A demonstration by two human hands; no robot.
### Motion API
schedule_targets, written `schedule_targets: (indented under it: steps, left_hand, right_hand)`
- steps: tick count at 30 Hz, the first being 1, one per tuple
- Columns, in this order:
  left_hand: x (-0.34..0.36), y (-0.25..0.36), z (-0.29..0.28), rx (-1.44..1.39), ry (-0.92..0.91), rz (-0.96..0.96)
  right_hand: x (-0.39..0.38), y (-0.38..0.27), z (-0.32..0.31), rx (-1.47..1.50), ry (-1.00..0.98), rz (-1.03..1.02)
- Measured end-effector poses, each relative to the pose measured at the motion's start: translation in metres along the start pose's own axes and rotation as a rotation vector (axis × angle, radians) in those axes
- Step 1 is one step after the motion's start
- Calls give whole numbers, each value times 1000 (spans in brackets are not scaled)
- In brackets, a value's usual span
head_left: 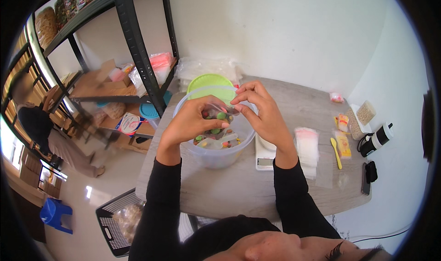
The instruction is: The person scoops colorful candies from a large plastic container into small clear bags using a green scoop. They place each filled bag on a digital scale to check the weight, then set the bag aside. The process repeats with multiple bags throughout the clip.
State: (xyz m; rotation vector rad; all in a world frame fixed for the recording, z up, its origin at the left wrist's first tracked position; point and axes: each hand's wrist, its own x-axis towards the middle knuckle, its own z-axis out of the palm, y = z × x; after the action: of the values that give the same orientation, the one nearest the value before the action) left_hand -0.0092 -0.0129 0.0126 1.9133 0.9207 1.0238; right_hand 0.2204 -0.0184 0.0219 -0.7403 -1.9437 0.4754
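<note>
My left hand [190,123] is closed around a small clear plastic bag [212,110] filled with colourful round candies, its thumb pressed along the side. At the bag's top edge, the thumb and fingers of my right hand [264,112] pinch the plastic. Both hands are above a large translucent tub [213,161]. Inside the tub lie more candies and a clear scoop [217,143]. A round green lid [209,82] is just behind the tub. Close to my right wrist is a white kitchen scale [265,163], partly covered by that hand.
Right of the scale lies a stack of clear bags [307,146], then a yellow spoon [336,154], a phone [365,180] and a tumbler [376,140]. A black-framed shelf [133,36] stands left; a basket [108,224] is on the floor. Another person [39,123] stands far left.
</note>
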Motion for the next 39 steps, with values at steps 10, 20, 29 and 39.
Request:
schedule_targets:
  steps: [10, 20, 29, 39]
  left_hand:
    - [-1, 3, 2, -140, -63, -59]
    - [1, 0, -3, -49, -63, -75]
    - [1, -4, -4, -8, -43, -26]
    - [0, 5, 1, 178, 16, -28]
  right_hand:
    - [0, 4, 1, -18, -47, -18]
    - [1, 1, -2, -122, 166, 52]
    - [-2, 4, 4, -45, 35, 4]
    - [-5, 4, 4, -163, 37, 139]
